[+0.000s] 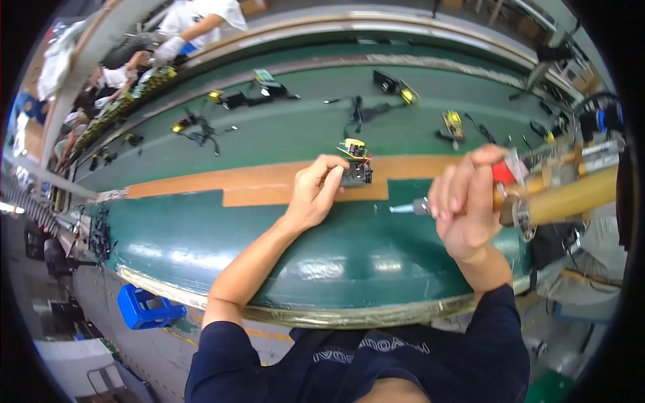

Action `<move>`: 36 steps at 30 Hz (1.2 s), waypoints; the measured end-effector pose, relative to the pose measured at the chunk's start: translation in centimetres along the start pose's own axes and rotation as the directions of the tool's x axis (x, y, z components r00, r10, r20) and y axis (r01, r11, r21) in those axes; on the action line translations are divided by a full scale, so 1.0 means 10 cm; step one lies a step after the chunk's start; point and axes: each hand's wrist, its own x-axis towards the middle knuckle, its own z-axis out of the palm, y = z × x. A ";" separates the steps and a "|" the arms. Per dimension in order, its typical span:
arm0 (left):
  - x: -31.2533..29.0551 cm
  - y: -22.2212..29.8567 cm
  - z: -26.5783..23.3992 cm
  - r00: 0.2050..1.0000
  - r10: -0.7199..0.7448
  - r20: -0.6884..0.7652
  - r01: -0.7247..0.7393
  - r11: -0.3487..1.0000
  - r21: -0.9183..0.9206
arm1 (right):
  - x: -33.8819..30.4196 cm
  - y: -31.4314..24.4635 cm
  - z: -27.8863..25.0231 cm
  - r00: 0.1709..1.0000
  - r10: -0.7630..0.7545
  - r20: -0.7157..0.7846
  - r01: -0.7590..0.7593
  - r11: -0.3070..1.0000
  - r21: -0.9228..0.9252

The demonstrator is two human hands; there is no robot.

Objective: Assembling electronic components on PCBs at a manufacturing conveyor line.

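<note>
Your left hand [314, 191] pinches the module [356, 168] on the brown strip [269, 185], right hand [463, 208] gripping the driver [537, 195] beside it; fastening step, so next bring tip squarely to module.

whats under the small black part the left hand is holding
The black electronic assembly sits on a brown strip laid over the green bench. The left hand covers its left side, so the contact there is hidden.

Bright even overhead light, soft white glare patches on the glossy green tabletop [201, 242] near its front edge, faint shadows only, strong fisheye bending of straight edges, black vignette at corners, right hand [467, 205] slightly blurred, far background soft.
</note>
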 end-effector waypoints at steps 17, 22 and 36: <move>-0.25 0.33 0.38 0.973 -0.038 0.227 0.093 0.968 -0.234 | -0.11 0.12 -0.23 0.995 0.005 0.100 0.004 0.995 -0.096; -0.25 0.33 0.37 0.974 -0.046 0.220 0.099 0.967 -0.236 | -0.08 0.12 -0.23 0.996 0.003 0.090 0.006 0.994 -0.106; -0.21 0.29 0.36 0.968 -0.025 0.251 0.073 0.980 -0.183 | -0.01 0.18 -0.28 0.999 -0.011 0.050 0.015 0.997 -0.071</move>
